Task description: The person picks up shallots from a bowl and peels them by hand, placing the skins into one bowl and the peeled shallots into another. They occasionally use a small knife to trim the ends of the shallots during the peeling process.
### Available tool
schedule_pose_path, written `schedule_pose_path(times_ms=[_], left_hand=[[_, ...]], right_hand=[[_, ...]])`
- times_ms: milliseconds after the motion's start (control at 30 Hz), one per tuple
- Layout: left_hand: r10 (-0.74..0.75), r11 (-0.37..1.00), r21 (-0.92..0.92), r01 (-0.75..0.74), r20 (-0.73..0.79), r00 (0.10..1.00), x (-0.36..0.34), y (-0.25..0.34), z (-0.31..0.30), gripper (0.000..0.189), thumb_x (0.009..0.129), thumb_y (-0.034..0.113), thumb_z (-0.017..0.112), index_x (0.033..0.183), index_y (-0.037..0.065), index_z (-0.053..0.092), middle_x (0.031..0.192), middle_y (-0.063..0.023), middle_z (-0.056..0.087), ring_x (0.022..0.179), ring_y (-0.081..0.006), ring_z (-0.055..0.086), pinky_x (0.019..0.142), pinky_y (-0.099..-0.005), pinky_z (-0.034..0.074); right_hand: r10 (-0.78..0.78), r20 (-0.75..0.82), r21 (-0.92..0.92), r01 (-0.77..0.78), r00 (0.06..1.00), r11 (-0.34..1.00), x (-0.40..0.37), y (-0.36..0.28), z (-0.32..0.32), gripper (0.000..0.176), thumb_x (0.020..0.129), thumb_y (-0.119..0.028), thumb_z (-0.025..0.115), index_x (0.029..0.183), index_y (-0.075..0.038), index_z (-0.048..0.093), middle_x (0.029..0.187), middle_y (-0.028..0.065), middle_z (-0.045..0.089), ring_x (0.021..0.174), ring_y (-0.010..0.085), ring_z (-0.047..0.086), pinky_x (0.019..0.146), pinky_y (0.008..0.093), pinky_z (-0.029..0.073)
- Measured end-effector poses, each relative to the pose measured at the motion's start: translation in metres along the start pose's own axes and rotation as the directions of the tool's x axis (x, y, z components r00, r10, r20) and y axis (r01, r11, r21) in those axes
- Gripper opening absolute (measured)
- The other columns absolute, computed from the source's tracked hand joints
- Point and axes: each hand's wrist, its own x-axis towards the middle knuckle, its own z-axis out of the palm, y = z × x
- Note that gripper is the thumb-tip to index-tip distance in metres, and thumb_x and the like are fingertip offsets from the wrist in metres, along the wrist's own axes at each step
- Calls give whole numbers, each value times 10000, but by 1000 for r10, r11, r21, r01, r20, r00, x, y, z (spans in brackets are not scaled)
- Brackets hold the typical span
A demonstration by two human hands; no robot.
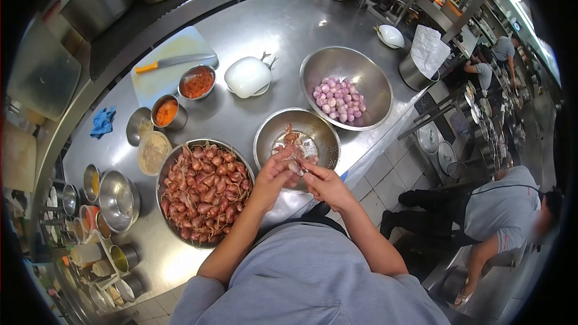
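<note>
Over the near edge of a perforated metal colander, my left hand and my right hand meet, their fingers closed around a small pale shallot. Reddish skins lie in the colander beneath and beyond my fingers. To the left, a large metal bowl is heaped with unpeeled red-brown shallots. Beyond the colander at the right, a wide steel bowl holds peeled pinkish-purple shallots. The small tool or edge in my right fingers is too small to make out.
A knife with an orange handle lies on a cutting board. Nearby stand bowls of orange shreds and a white covered bowl. At the right is a co-worker; farther back are more people.
</note>
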Motion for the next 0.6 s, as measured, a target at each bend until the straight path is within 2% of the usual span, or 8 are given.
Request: schedule_pose_path(times_ms=[67,167,267,333,467,600], left_hand=[[-18,998,-59,18,-7,1000,2,-4,-3,431,979,21,525,1404,44,458,1156,-77,653,959,-147,639,794,-273,524],[-66,985,-159,63,-12,998,3,-1,1,373,976,22,536,1348,40,510,1175,-96,656,1033,-174,652,840,-305,543],[-128,971,-210,112,-62,990,2,0,4,327,969,68,603,1292,22,578,1184,-90,663,1051,-162,648,872,-311,538],[-151,951,-284,126,-71,986,3,-2,2,329,957,55,619,1283,21,597,1192,-82,659,1073,-164,641,885,-316,539],[-127,954,-278,110,-41,991,7,-7,1,359,954,38,620,1311,25,583,1205,-80,652,1088,-170,635,892,-311,541],[-144,958,-262,119,-79,986,7,-6,-1,365,949,20,623,1312,18,577,1188,-93,650,1054,-178,649,872,-296,550]], right_hand=[[-7,-21,14,7,1000,1000,1,1,0,431,1018,-189,585,1442,-141,526,664,-70,431,557,29,374,475,189,292],[21,-19,13,-20,1000,1000,2,2,-1,430,1040,-176,531,1466,-135,488,672,-37,428,563,51,376,478,204,314],[52,-52,30,-51,997,998,6,5,0,426,1040,-181,535,1462,-142,493,683,-30,446,565,59,390,475,207,326],[83,-56,115,-76,995,990,9,7,1,412,1038,-195,540,1445,-136,508,708,-19,471,565,69,405,475,211,341],[107,-9,167,-104,994,980,9,9,0,401,1040,-220,540,1429,-124,518,739,-12,490,582,78,423,477,212,350],[63,-59,197,-50,996,979,14,8,-6,462,1043,-257,535,1477,-130,445,756,-11,490,607,79,432,479,212,353]])
